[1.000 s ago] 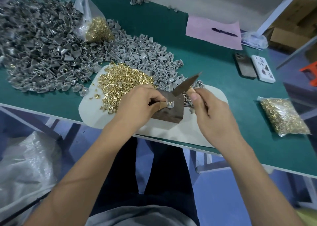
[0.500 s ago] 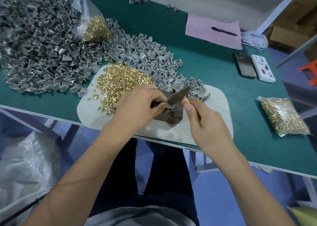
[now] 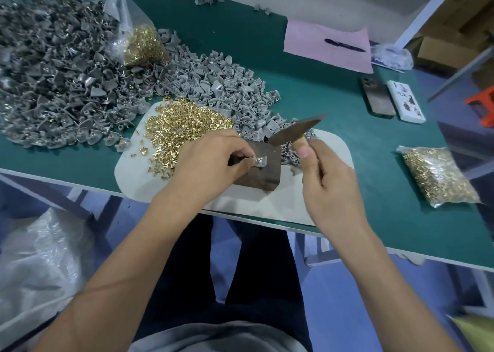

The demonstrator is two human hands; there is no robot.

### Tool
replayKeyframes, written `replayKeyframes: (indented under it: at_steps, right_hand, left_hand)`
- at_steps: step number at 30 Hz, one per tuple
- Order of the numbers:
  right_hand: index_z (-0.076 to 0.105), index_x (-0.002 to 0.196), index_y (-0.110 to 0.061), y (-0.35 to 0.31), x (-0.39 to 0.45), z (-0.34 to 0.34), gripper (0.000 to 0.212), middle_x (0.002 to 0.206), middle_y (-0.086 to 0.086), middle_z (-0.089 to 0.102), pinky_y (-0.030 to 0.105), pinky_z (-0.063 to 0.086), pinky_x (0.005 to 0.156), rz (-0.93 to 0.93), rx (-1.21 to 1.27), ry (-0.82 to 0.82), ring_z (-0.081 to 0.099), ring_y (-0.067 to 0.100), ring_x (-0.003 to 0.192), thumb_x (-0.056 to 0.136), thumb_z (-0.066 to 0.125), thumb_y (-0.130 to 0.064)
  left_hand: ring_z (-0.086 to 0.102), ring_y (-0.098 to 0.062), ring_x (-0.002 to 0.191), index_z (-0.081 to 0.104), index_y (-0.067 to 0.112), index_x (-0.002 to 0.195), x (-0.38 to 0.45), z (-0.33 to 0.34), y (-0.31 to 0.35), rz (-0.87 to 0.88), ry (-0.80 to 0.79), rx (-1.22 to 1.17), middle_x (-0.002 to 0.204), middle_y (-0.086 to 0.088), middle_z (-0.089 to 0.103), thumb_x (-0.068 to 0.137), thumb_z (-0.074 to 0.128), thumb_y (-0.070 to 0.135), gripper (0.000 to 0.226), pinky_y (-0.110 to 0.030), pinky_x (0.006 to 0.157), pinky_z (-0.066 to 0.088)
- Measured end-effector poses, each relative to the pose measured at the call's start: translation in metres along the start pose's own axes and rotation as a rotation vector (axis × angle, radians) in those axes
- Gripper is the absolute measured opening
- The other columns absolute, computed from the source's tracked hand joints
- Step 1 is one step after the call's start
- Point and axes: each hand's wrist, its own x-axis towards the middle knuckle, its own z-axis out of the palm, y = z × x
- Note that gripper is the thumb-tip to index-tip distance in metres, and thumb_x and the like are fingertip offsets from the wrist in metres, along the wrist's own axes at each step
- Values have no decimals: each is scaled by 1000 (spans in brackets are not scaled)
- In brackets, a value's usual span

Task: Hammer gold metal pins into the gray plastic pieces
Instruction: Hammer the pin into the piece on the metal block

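At the near edge a pale crumpled plastic sack is seen below the table, its contents not discernible and its left side cut off by the frame. On the green table a pale mat is laid, and on it a dark block is set. A single gray plastic piece is pinched on the block by the curled fingers of the left hand; a glint of metal is noted on the piece, but whether a pin is seated in it cannot be told. The hammer is gripped by the right hand, fingers curled round a handle almost wholly hidden in the fist; the blurred head is held raised above the block, clear of the piece. Loose gold pins are heaped on the mat just left of the left hand. To the right, a sealed clear bag of pins is lying well apart. Beyond the mat, light gray pieces are piled, partly hidden by the hammer; a darker heap at the left is cut off by the frame. An open bag holding gold pins is resting between the heaps. Farther off, two phones and a pink sheet bearing a pen are noted.
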Motion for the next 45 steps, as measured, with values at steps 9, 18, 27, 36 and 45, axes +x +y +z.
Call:
replayKeyframes:
  at_steps: [9,18,27,36,45]
  right_hand:
    - [58,110,-36,4,-7,6,31,62,-11,52,36,40,55,-32,-11,15,49,15,58,106,32,-53]
    - [58,109,-34,-2,-4,7,38,66,-4,54,41,47,61,-23,-60,-9,53,24,65,105,29,-57]
    - [55,112,-36,-1,-8,7,34,67,-4,57,46,50,63,-4,-90,-95,57,33,69,104,29,-57]
    - [53,135,-39,47,-17,-9,33,114,-5,66,42,46,75,227,-298,147,62,31,98,104,43,-42]
    - [65,130,-28,69,-33,-5,31,103,11,61,42,37,77,360,-435,123,48,37,99,100,56,-27]
  left_hand:
    - [46,2,73,70,44,88,1,0,-1,-30,-29,5,83,24,56,88,69,50,6,-18,57,28]
    - [46,14,73,70,43,87,3,1,-4,-33,-25,-22,83,24,57,88,70,48,5,-18,56,30]
    - [47,13,72,72,43,88,4,2,-5,-27,-35,-37,81,26,57,87,72,47,4,-17,56,31]
    - [47,11,76,72,41,90,3,4,-7,-26,-39,-72,82,26,56,88,71,44,3,-21,58,32]
    - [49,7,77,72,40,90,1,8,-9,-15,-4,-110,82,26,57,88,71,42,3,-23,59,35]
